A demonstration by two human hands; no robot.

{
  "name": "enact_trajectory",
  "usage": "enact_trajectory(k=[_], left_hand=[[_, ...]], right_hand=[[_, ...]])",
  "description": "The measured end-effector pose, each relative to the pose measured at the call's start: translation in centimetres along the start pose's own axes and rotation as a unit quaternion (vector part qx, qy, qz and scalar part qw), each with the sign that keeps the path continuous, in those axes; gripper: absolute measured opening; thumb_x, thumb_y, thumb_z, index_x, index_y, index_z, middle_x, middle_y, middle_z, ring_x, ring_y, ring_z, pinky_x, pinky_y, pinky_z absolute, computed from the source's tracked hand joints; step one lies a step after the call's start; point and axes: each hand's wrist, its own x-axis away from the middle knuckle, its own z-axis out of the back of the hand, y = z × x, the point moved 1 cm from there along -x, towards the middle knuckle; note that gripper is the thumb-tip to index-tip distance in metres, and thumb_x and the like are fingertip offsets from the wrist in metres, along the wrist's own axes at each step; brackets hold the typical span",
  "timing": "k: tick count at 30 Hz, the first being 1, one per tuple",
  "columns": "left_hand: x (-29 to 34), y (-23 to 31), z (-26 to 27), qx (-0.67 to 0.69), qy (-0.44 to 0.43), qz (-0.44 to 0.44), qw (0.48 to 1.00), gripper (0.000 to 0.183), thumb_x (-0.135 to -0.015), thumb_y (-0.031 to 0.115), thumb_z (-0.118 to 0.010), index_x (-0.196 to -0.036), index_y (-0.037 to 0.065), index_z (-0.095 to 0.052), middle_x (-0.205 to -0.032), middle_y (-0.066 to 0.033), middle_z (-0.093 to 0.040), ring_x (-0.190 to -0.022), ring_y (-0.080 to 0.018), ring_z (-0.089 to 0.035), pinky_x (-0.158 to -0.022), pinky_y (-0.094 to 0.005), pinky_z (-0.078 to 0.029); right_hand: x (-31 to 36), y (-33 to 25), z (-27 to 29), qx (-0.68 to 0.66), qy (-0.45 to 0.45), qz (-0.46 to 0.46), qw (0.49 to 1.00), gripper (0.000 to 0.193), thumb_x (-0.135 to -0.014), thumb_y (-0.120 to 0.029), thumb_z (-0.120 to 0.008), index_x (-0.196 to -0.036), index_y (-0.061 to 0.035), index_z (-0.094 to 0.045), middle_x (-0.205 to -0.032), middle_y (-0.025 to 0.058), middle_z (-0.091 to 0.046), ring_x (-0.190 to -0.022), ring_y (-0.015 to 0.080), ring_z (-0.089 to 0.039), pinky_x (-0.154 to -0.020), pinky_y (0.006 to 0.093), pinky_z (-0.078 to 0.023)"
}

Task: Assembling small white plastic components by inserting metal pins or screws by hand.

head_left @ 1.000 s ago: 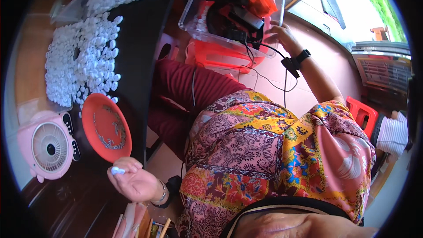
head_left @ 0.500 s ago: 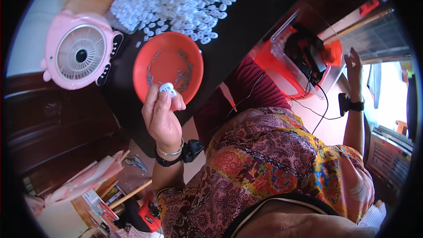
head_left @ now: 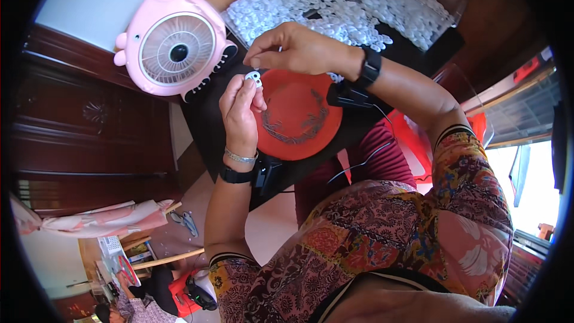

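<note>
My left hand [head_left: 241, 110] is closed in a pinch on a small white plastic piece [head_left: 255, 78] with dark round holes. Just above it, my right hand [head_left: 293, 49] has thumb and forefinger pressed together; whatever sits between those fingertips is too small to make out. Both hands are over the rim of a round red-orange bowl [head_left: 293, 87]. Inside the bowl lie many thin grey metal pieces [head_left: 317, 116], like small screws or pins. Behind the right hand, a heap of similar white plastic pieces [head_left: 272, 0] covers part of the dark table.
A pink fan [head_left: 177, 52] stands left of the bowl. More white pieces fill a clear tray [head_left: 457, 23] at the back right. A black cable [head_left: 382, 112] runs from my right wrist. Another person [head_left: 143, 308] shows at the lower left.
My right hand has come from the red tub at the far right over to the white piece in my left hand. The view has shifted, so bowl and fan appear further right.
</note>
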Motion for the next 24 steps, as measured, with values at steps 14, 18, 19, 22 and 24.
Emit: enact_trajectory(k=[14, 18, 19, 22, 24], left_hand=[[-0.7, -2.4, 1.1, 0.09, 0.016, 0.062, 0.994, 0.021, -0.094, 0.02, -0.049, -0.085, 0.002, -0.056, -0.067, 0.0008, -0.048, -0.059, -0.0069, -0.045, -0.055, -0.02, -0.037], [-1.2, -1.2, 1.4, 0.034, 0.01, 0.117, 0.993, 0.02, -0.092, 0.018, -0.046, -0.087, 0.001, -0.056, -0.068, -0.0023, -0.05, -0.063, -0.0121, -0.05, -0.06, -0.0238, -0.039], [-1.3, -1.0, 1.7, 0.032, 0.017, 0.127, 0.991, 0.02, -0.092, 0.017, -0.046, -0.087, 0.001, -0.056, -0.069, -0.0026, -0.05, -0.063, -0.0124, -0.05, -0.06, -0.0237, -0.04], [-1.9, -0.2, 2.0, 0.013, -0.01, 0.125, 0.992, 0.02, -0.092, 0.017, -0.046, -0.086, 0.0, -0.056, -0.068, -0.0023, -0.049, -0.063, -0.0123, -0.05, -0.06, -0.0239, -0.039], [-2.3, 0.3, 2.3, 0.014, -0.02, 0.126, 0.992, 0.02, -0.092, 0.017, -0.046, -0.086, 0.0, -0.055, -0.068, -0.0021, -0.049, -0.063, -0.0121, -0.049, -0.06, -0.024, -0.039]], right_hand=[[-0.9, 2.5, -1.8, -0.105, -0.004, -0.142, 0.984, 0.013, -0.089, -0.013, -0.064, -0.096, -0.0022, -0.068, -0.077, -0.0007, -0.064, -0.066, 0.0046, -0.054, -0.061, 0.0201, -0.046], [-1.6, 2.8, -1.7, -0.153, 0.016, -0.146, 0.977, 0.013, -0.089, -0.011, -0.063, -0.097, -0.0018, -0.067, -0.076, -0.0003, -0.063, -0.068, 0.0049, -0.056, -0.063, 0.0194, -0.047], [-1.8, 2.5, -1.8, -0.164, 0.013, -0.145, 0.976, 0.013, -0.09, -0.01, -0.063, -0.098, -0.0016, -0.067, -0.076, -0.0002, -0.063, -0.069, 0.005, -0.057, -0.064, 0.0193, -0.048], [-2.2, 1.5, -1.5, -0.187, 0.037, -0.154, 0.97, 0.012, -0.09, -0.009, -0.062, -0.098, -0.0018, -0.067, -0.077, -0.0007, -0.063, -0.071, 0.0046, -0.058, -0.066, 0.0197, -0.048], [-2.5, 1.9, -1.5, -0.159, 0.05, -0.142, 0.976, 0.012, -0.09, -0.009, -0.062, -0.098, -0.0015, -0.067, -0.079, -0.0003, -0.064, -0.073, 0.0049, -0.059, -0.067, 0.02, -0.049]])
